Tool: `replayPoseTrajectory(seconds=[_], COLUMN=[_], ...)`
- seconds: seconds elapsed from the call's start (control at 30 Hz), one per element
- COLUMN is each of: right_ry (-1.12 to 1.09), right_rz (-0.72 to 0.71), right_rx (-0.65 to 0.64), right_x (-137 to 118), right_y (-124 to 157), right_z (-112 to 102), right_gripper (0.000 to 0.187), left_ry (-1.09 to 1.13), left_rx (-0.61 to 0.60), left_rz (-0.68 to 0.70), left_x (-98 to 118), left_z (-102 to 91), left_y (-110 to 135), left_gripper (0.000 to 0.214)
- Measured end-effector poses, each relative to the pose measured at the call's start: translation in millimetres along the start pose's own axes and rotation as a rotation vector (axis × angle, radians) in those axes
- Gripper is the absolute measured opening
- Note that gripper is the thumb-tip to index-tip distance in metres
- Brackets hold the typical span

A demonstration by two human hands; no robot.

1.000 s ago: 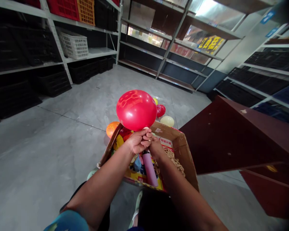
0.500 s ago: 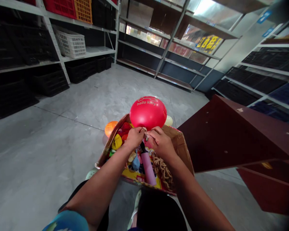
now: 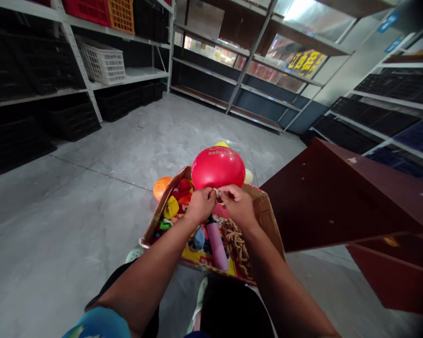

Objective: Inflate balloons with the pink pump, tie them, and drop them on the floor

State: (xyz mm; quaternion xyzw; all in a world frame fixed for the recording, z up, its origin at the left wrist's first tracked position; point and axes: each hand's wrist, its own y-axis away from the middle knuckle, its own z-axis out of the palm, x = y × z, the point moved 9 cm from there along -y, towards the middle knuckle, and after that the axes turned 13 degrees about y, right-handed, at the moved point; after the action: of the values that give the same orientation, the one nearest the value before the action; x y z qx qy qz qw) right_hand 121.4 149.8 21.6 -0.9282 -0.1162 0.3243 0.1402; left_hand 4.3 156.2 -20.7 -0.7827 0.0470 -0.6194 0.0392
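An inflated red balloon (image 3: 217, 168) with white print hovers over an open cardboard box (image 3: 266, 216). My left hand (image 3: 200, 204) and my right hand (image 3: 237, 204) meet just below it, both pinching the balloon's neck between closed fingers. Inside the box lie a pink hand pump (image 3: 216, 243), several limp coloured balloons (image 3: 172, 206) and a coil of tan rope (image 3: 237, 244). The neck itself is mostly hidden by my fingertips.
An orange balloon (image 3: 161, 187) lies on the concrete floor left of the box; a yellow one (image 3: 221, 144) and a pale one (image 3: 248, 176) sit behind it. A dark red cabinet (image 3: 341, 197) stands close on the right. Metal shelving with crates (image 3: 104, 63) lines the walls.
The red balloon came down and to the right, closer to the box. My right hand moved from under my left hand to beside it, and both now pinch the neck.
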Motion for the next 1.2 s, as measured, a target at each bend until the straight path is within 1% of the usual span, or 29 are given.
replayPoseTrajectory(seconds=[0.1,0.2,0.27,0.37,0.43,0.47,0.57,0.7,0.8,0.87,0.97,1.03,1.13,1.2], right_ry=[0.165,0.279,0.339,0.410,0.445,0.459,0.504,0.555,0.537,0.514,0.472,0.401,0.204,0.064], right_rz=[-0.071,-0.098,-0.102,-0.121,-0.143,-0.153,-0.172,-0.188,-0.196,-0.200,-0.211,-0.221,-0.188,-0.112], right_rx=[0.031,0.076,0.110,0.118,0.112,0.110,0.102,0.054,0.042,0.050,0.050,0.029,-0.055,-0.108], right_x=[-11,-16,-17,-18,-20,-21,-24,-23,-22,-22,-24,-26,-23,-14], right_y=[1,4,6,7,7,6,5,6,8,11,14,15,12,8], right_z=[-3,-5,-6,-5,-4,-4,-4,0,2,3,4,4,3,3], right_gripper=[0.013,0.011,0.009,0.007,0.008,0.008,0.009,0.007,0.006,0.005,0.007,0.010,0.016,0.019], left_ry=[0.090,0.239,0.376,0.584,0.659,0.660,0.546,0.252,0.043,-0.033,-0.059,-0.038,0.017,0.025], left_rx=[-0.009,-0.029,-0.060,-0.121,-0.157,-0.168,-0.171,-0.158,-0.089,-0.044,-0.027,-0.029,-0.061,-0.089], left_rz=[0.003,-0.020,-0.067,-0.122,-0.125,-0.121,-0.101,-0.008,0.013,-0.005,-0.003,0.015,0.041,0.049], left_x=[-1,-6,-12,-19,-18,-17,-14,-3,-1,-3,-6,-6,-4,-2], left_z=[3.4,8.1,13.6,22.2,24.7,24.5,19.2,9.9,3.1,0.5,0.7,0.7,1.6,2.9], left_y=[0,-1,-2,-1,-1,-1,-2,-3,-3,-4,-4,-5,-4,-3], left_gripper=[0.031,0.032,0.034,0.035,0.037,0.037,0.036,0.032,0.029,0.027,0.026,0.026,0.026,0.026])
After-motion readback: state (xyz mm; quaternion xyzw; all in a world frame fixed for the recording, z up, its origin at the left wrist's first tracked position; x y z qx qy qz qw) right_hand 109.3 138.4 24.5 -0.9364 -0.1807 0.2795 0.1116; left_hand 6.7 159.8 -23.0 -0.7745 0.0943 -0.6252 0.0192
